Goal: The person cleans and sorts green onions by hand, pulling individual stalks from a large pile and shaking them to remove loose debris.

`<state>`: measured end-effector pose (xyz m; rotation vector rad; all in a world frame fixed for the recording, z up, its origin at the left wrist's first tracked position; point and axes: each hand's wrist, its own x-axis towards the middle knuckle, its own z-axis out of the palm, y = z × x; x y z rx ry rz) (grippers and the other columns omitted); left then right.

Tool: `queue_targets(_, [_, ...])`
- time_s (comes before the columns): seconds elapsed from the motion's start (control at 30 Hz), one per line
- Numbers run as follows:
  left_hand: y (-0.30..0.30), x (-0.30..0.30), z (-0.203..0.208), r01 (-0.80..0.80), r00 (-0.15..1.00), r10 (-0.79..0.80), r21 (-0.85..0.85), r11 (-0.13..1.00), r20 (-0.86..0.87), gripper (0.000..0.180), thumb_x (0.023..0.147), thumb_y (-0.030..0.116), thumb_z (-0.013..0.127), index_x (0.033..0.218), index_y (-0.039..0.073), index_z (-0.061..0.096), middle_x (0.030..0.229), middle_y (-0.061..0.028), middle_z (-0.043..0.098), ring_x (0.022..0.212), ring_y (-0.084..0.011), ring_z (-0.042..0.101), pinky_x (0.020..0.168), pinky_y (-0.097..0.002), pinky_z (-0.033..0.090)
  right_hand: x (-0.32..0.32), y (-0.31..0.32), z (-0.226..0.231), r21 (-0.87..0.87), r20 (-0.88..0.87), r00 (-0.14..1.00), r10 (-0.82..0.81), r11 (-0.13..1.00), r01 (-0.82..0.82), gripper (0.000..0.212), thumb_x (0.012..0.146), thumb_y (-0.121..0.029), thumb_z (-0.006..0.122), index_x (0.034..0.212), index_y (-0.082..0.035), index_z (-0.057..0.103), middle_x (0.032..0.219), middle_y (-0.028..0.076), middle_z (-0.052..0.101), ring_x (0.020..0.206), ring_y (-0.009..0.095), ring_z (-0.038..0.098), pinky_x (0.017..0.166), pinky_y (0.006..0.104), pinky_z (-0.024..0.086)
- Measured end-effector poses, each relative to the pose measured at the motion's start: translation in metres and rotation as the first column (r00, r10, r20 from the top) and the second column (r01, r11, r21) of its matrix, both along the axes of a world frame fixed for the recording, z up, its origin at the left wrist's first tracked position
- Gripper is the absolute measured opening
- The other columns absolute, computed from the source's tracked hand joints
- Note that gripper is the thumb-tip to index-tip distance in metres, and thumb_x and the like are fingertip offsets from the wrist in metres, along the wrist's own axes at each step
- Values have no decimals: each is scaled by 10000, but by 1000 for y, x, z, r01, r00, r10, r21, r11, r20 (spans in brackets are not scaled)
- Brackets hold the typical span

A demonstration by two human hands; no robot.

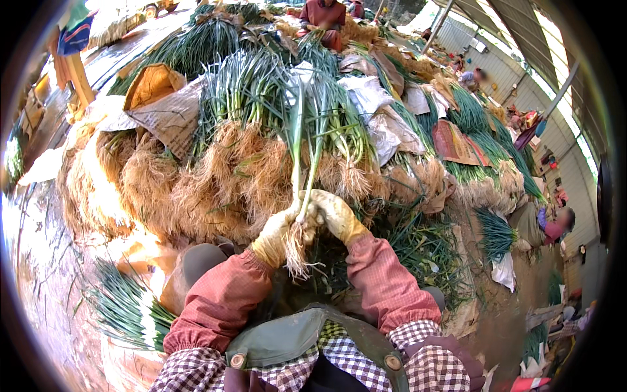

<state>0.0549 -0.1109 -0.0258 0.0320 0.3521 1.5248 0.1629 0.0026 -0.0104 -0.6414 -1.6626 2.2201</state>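
Two or so long green onions (297, 173) stand upright in front of me, their white ends gripped between my hands and their pale roots (298, 251) hanging below. My left hand (275, 236), in a dirty yellowish work glove, is closed around the lower stalks. Gloved the same way, my right hand (334, 215) has its fingers curled against the stalks from the other side. Just beyond my hands rises a large heap of green onions (241, 91), with tangled tan roots (228, 176) facing me.
Green onion leaves (418, 255) litter the ground to my right. A bundle of green onions (127, 304) lies at my left. Sacks (166, 117) and white sheets (385, 117) cover parts of the heap. Other people sit behind it and at the right, one beside another bundle (494, 235).
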Motion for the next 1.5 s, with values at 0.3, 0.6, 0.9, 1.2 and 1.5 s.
queue_targets(0.3, [3,5,-33,97,989,-112,143,985,101,287,910,430,519,895,147,564,648,9,535,523,-169,498,441,-305,405,-39,-14,-2,-289,-119,933,-339,911,294,190,918,-177,538,913,-6,622,651,59,592,503,135,551,419,232,459])
queue_targets(0.6, [-3,13,-32,120,967,-161,-204,972,-198,338,894,476,536,849,143,570,610,-7,508,481,-149,461,424,-272,378,-13,25,-119,270,165,986,-34,963,-12,186,893,-178,505,880,-46,636,785,73,648,725,210,616,652,328,495])
queue_targets(0.9, [0,42,-76,-5,924,-139,-373,928,-357,325,912,410,543,886,92,604,674,-18,558,531,-139,506,469,-272,434,36,-22,-64,739,653,690,-312,461,-491,206,777,-311,613,817,-138,717,794,129,675,773,313,653,671,401,508])
queue_targets(1.2, [-3,45,-34,-144,828,-22,-250,958,-561,222,924,231,560,870,17,585,669,-26,565,494,-115,501,445,-236,417,81,-44,-112,598,774,494,-396,198,-777,225,804,-271,574,833,-102,719,793,105,692,747,267,676,623,387,530])
queue_targets(1.5, [10,38,-37,-354,639,263,27,935,-723,124,901,104,546,856,0,596,696,-12,581,612,-67,500,520,-214,408,28,-32,-9,179,46,995,-94,980,84,284,915,-300,570,1005,-35,610,706,-6,572,526,44,455,432,180,348])
